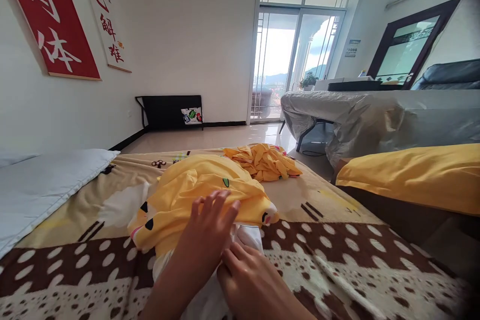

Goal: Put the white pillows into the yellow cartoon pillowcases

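Observation:
A bunched yellow pillowcase (195, 175) with printed cartoon patches lies on the bed, bulging around a white pillow (249, 235) whose near end sticks out toward me. My left hand (210, 225) rests on the near side of the yellow cloth, its fingers curved and apart. Just below and to the right, my right hand (243, 270) is closed, with its fingers gripping white fabric near the pillowcase opening. What exactly lies between those fingers is partly hidden. Behind the pillowcase sits a crumpled heap of yellow cloth (264, 160).
A patterned brown and beige blanket (330, 245) covers the bed. At the left lies another white pillow (48, 185). A yellow cushion-like bundle (416, 175) rests on the right. Beyond stand a plastic-covered table (337, 105) and a black folded frame (165, 110) against the wall.

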